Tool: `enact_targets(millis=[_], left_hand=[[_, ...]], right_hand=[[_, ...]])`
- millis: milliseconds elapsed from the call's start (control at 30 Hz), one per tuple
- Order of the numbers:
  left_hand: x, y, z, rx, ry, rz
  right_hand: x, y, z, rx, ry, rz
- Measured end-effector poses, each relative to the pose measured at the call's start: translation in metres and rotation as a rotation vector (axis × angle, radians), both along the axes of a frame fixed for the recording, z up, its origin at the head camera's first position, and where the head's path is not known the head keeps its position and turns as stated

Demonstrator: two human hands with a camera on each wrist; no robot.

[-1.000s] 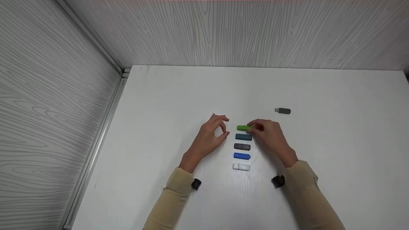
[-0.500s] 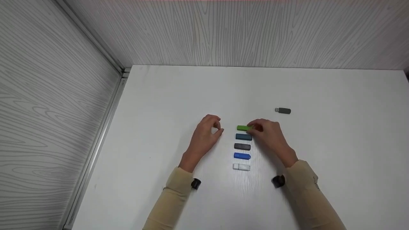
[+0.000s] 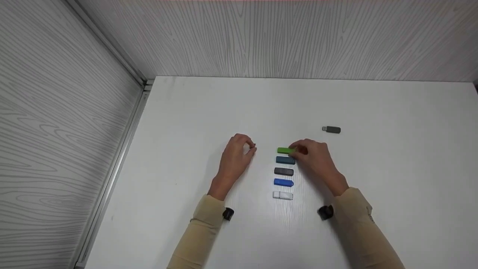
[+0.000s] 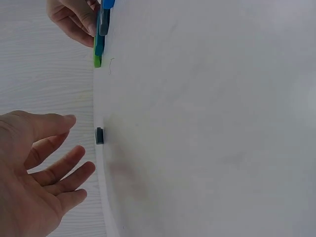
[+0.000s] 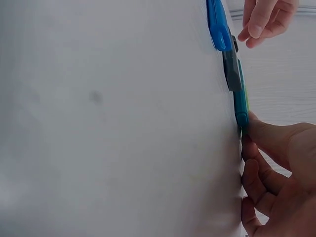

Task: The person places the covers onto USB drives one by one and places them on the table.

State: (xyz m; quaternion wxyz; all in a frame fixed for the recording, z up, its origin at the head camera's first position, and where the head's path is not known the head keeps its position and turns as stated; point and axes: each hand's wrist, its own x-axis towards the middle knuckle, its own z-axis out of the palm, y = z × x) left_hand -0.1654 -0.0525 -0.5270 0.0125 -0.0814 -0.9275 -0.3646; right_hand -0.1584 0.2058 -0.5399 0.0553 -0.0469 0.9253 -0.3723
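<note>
In the head view, five capped flash drives lie in a column: green (image 3: 282,150), teal (image 3: 285,160), dark grey (image 3: 283,171), blue (image 3: 283,182) and white (image 3: 282,195). My right hand (image 3: 315,157) pinches the right end of the green one between thumb and fingertips. Left of the column, my left hand (image 3: 233,155) hovers with bent fingers. The left wrist view shows its fingers (image 4: 79,155) loosely spread beside a small dark piece (image 4: 99,136) on the table. That piece's kind is too small to make out.
A dark grey flash drive (image 3: 333,129) with its metal plug bare lies beyond my right hand. The white table (image 3: 209,108) meets a wood-grain panel (image 3: 283,41) at the back. Another panel (image 3: 56,130) with a metal rail borders the left side.
My left hand has drawn back leftward, away from the column of drives. The right hand keeps its pinch on the green flash drive, which stays nearly in place.
</note>
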Motion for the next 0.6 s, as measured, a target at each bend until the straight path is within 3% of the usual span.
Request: enact_targets(millis=[300,600], left_hand=[[-0.003,-0.003,0.001,0.005,-0.015,0.048],[-0.005,-0.007,0.004,-0.013,-0.04,0.055]], right_hand=[[-0.001,0.003,-0.001,-0.04,-0.039,-0.008],[-0.001,0.018,0.007,-0.065,-0.048,-0.074]])
